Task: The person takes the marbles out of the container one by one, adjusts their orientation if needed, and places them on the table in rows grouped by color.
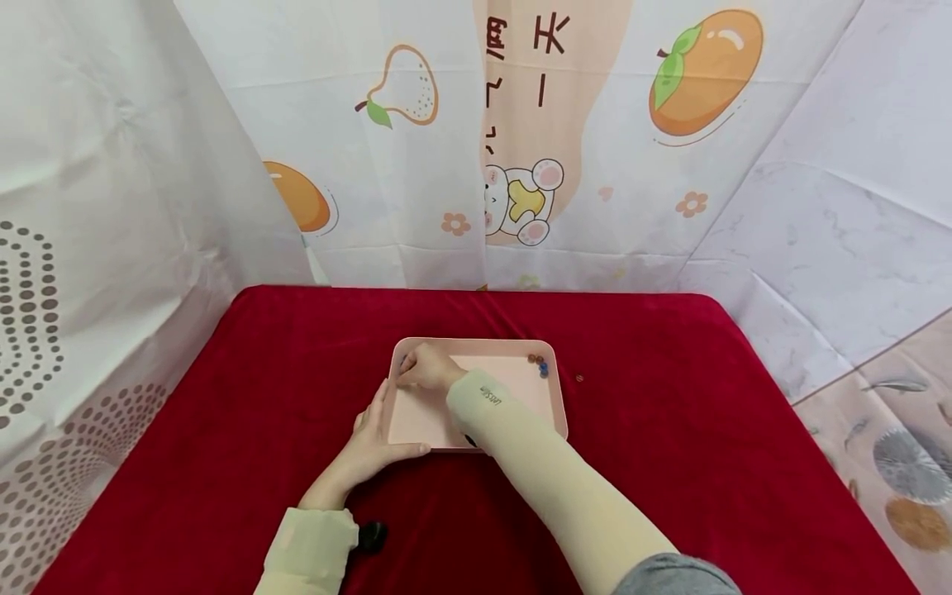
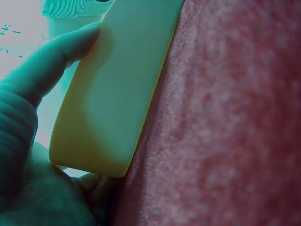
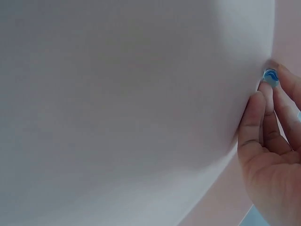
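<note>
A shallow pale pink tray (image 1: 476,345) rests on a red cloth. My left hand (image 1: 372,446) grips its near left corner, the thumb along the near wall and the fingers along the left wall; the left wrist view shows the thumb against the tray wall (image 2: 113,94). Inside the tray at the far left, my right hand (image 1: 429,368) pinches a small clear marble with a blue swirl (image 3: 271,76) between its fingertips, close to the wall. Several small brown marbles (image 1: 535,359) and blue marbles (image 1: 544,369) sit in the far right corner.
One small brown marble (image 1: 579,378) lies on the red cloth (image 1: 654,430), just right of the tray. Printed curtains (image 1: 416,190) stand behind and beside the table. My right forearm (image 1: 550,471) crosses over the tray's near right part.
</note>
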Available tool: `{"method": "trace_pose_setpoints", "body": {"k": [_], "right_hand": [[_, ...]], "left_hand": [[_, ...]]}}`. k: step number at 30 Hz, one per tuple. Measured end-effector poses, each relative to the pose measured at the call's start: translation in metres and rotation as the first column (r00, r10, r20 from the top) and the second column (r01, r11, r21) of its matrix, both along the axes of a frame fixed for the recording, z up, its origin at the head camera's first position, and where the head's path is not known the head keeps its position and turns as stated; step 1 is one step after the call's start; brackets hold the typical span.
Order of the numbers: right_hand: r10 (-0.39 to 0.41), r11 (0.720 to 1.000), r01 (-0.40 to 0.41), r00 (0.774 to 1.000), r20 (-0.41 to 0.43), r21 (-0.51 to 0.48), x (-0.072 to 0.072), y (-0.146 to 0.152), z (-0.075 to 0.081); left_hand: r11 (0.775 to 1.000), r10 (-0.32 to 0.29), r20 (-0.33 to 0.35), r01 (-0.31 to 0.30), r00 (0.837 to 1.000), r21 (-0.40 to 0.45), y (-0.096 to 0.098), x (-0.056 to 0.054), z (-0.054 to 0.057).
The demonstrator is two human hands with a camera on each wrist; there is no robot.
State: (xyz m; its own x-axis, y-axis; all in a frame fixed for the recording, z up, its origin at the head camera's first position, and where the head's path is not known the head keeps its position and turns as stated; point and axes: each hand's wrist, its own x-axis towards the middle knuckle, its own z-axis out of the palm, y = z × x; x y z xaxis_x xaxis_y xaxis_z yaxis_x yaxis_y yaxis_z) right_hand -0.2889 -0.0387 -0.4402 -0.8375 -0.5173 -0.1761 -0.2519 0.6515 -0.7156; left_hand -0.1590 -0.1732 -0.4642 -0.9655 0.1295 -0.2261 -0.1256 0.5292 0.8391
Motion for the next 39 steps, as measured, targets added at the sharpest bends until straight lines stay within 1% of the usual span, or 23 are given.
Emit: {"method": "trace_pose_setpoints", "body": {"k": [7,13,16,22,28,31,33,36,39], "right_hand": [[0.010,0.999,-0.009,0.999,-0.037,0.038,0.001,-0.002,-0.001],[0.053,0.997,-0.047,0.995,-0.089,0.064,0.002,-0.002,-0.001],[0.067,0.996,-0.062,0.994,-0.090,0.057,0.003,-0.001,0.000],[0.058,0.998,-0.058,0.998,-0.036,0.003,-0.001,0.004,0.001],[0.050,0.995,-0.046,0.998,0.038,-0.090,-0.003,0.009,0.002],[0.049,0.991,-0.041,0.997,0.059,-0.129,-0.003,0.012,0.007],[0.045,0.990,-0.038,0.998,0.052,-0.134,-0.002,0.014,0.012],[0.036,0.989,-0.028,0.998,0.053,-0.145,-0.001,0.017,0.018],[0.021,0.982,-0.006,0.997,0.080,-0.187,-0.002,0.019,0.021]], "left_hand": [[1.000,0.006,-0.012,-0.006,1.000,0.017,-0.001,0.001,-0.001],[1.000,0.002,-0.010,-0.001,1.000,0.028,-0.001,0.001,-0.001],[1.000,-0.001,-0.010,0.001,1.000,0.026,-0.001,0.001,0.000],[1.000,0.004,-0.009,-0.004,1.000,0.019,-0.001,0.002,0.000],[0.999,0.014,-0.006,-0.014,1.000,0.030,-0.001,0.003,0.000],[0.999,0.019,-0.014,-0.018,1.000,0.033,-0.001,0.003,-0.001],[0.999,0.018,-0.016,-0.017,1.000,0.031,-0.002,0.003,-0.001],[1.000,0.013,-0.010,-0.013,1.000,0.027,-0.002,0.002,-0.001],[0.999,0.010,0.001,-0.010,1.000,0.034,-0.002,0.002,0.000]]}}
